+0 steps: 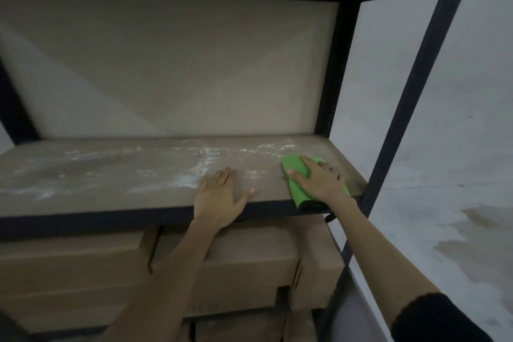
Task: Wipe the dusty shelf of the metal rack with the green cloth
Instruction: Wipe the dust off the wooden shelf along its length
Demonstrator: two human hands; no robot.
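Wiping underway: right hand (319, 180), fingers spread, presses bright green cloth (295, 168) onto dusty brown shelf board (111, 175); next sweep toward nine o'clock, where white dust remains.

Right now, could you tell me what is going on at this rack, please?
A person is wiping a shelf of a dark metal rack. The right hand presses flat on a green cloth near the shelf's right end. The left hand rests flat on the front edge. White dust streaks cover much of the board to the left of the cloth. Cardboard boxes sit on the level below.
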